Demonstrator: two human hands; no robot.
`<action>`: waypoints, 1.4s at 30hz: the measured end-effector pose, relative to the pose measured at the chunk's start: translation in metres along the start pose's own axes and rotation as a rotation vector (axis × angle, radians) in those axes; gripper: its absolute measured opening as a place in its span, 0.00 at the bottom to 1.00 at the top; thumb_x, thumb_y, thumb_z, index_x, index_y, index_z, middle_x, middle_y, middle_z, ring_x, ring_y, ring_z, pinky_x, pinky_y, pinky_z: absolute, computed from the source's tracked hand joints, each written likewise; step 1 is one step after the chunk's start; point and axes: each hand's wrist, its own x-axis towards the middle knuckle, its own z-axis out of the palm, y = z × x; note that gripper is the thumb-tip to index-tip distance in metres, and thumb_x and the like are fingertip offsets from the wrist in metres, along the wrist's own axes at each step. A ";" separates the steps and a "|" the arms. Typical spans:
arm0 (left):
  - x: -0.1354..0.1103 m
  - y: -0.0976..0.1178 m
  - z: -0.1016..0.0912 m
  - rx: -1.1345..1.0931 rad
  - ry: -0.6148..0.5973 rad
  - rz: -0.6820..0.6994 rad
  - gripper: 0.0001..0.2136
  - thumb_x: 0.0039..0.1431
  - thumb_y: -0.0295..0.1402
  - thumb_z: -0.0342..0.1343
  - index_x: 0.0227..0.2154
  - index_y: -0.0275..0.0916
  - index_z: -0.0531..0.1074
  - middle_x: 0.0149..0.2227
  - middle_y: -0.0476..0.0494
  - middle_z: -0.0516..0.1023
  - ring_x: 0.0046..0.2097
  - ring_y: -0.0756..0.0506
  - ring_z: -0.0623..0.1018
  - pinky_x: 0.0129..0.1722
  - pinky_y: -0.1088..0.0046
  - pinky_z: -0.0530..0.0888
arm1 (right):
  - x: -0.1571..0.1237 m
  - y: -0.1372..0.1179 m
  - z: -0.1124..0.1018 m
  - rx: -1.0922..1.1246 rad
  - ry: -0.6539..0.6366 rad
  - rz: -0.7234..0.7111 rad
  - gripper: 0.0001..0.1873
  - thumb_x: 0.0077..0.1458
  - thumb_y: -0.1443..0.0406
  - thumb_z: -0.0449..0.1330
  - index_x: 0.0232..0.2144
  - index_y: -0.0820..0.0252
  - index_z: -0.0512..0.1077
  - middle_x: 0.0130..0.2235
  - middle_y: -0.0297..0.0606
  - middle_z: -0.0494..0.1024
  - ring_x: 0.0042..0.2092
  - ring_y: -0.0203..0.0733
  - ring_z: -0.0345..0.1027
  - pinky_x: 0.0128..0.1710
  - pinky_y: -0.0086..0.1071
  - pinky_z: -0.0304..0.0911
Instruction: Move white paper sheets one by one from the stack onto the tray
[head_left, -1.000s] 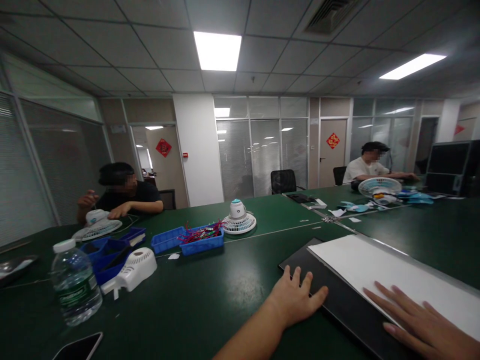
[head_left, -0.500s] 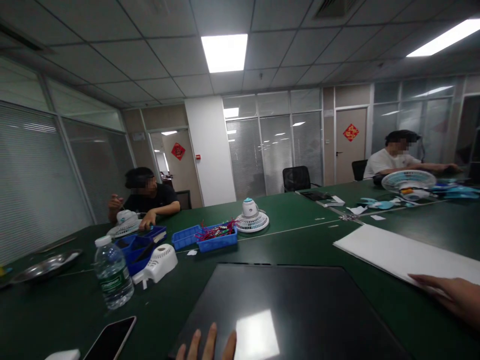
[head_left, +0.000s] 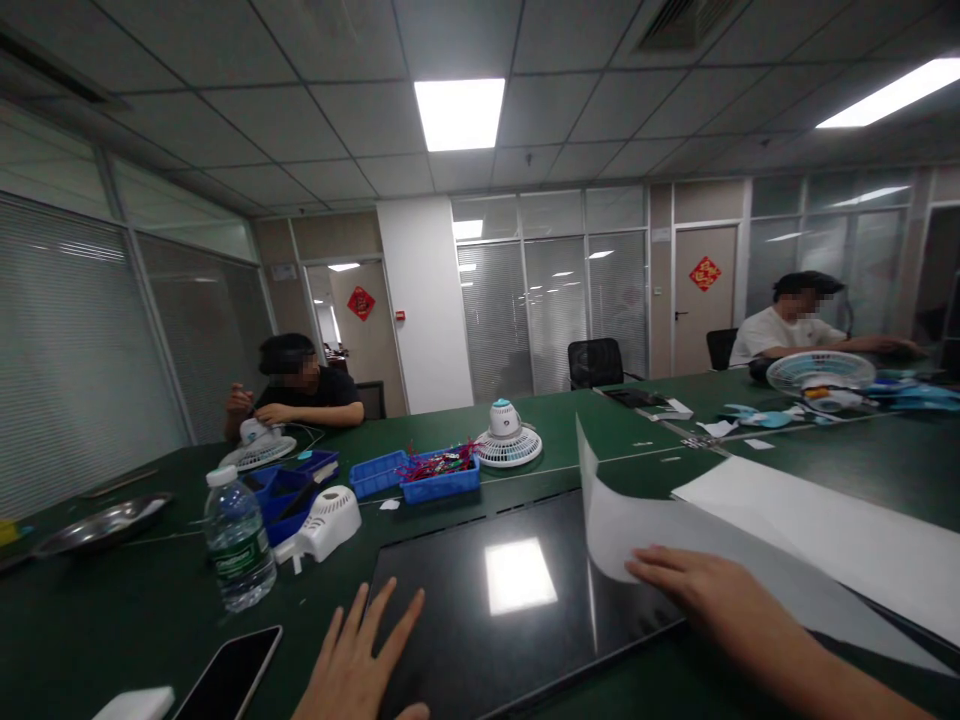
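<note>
A glossy black board (head_left: 517, 610) lies on the green table in front of me. My left hand (head_left: 360, 660) rests flat with fingers spread at the board's near left corner. My right hand (head_left: 694, 580) lies on a white sheet (head_left: 637, 525) whose left edge curls up over the board's right side; whether it pinches the sheet I cannot tell. A second white sheet (head_left: 832, 535) lies flat further right.
A water bottle (head_left: 238, 540), a phone (head_left: 225, 670), a white fan housing (head_left: 322, 520), blue trays (head_left: 439, 478) of small parts and a small white fan (head_left: 508, 440) are at the left and middle. Two people sit at the far side, each by a fan.
My right hand has brought a white sheet leftward over the black board, its edge lifted. My left hand has moved up onto the board's near corner.
</note>
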 end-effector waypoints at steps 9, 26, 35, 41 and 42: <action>0.000 -0.054 0.065 -0.347 0.145 -0.137 0.30 0.72 0.51 0.39 0.72 0.47 0.47 0.71 0.43 0.55 0.70 0.32 0.58 0.63 0.42 0.65 | 0.052 -0.112 0.035 0.109 -0.355 -0.319 0.22 0.66 0.61 0.53 0.58 0.51 0.75 0.60 0.44 0.75 0.61 0.60 0.68 0.60 0.55 0.65; 0.020 -0.046 0.054 -0.365 0.126 -0.250 0.24 0.59 0.44 0.54 0.55 0.41 0.77 0.65 0.37 0.69 0.66 0.31 0.67 0.63 0.44 0.65 | 0.033 0.045 0.044 0.092 -0.140 0.340 0.38 0.65 0.41 0.47 0.68 0.54 0.62 0.71 0.44 0.57 0.70 0.59 0.50 0.68 0.59 0.47; 0.020 -0.044 0.055 -0.362 0.147 -0.173 0.21 0.64 0.43 0.51 0.56 0.48 0.76 0.65 0.45 0.70 0.67 0.34 0.65 0.63 0.45 0.62 | 0.013 0.046 0.042 0.133 -0.256 0.333 0.29 0.64 0.47 0.50 0.64 0.42 0.67 0.71 0.34 0.57 0.71 0.58 0.49 0.68 0.58 0.48; 0.012 -0.053 0.061 -0.288 0.189 -0.118 0.19 0.66 0.43 0.52 0.56 0.53 0.75 0.64 0.49 0.71 0.65 0.34 0.69 0.62 0.46 0.65 | 0.013 0.074 0.035 0.019 -0.180 0.324 0.32 0.64 0.45 0.48 0.65 0.46 0.66 0.67 0.38 0.67 0.67 0.56 0.60 0.67 0.54 0.54; 0.011 -0.057 0.064 -0.266 0.183 -0.083 0.19 0.65 0.44 0.53 0.57 0.55 0.75 0.64 0.50 0.71 0.65 0.33 0.69 0.61 0.45 0.66 | 0.013 0.090 0.033 -0.055 -0.108 0.330 0.32 0.65 0.46 0.47 0.65 0.49 0.67 0.66 0.41 0.68 0.66 0.57 0.61 0.67 0.54 0.55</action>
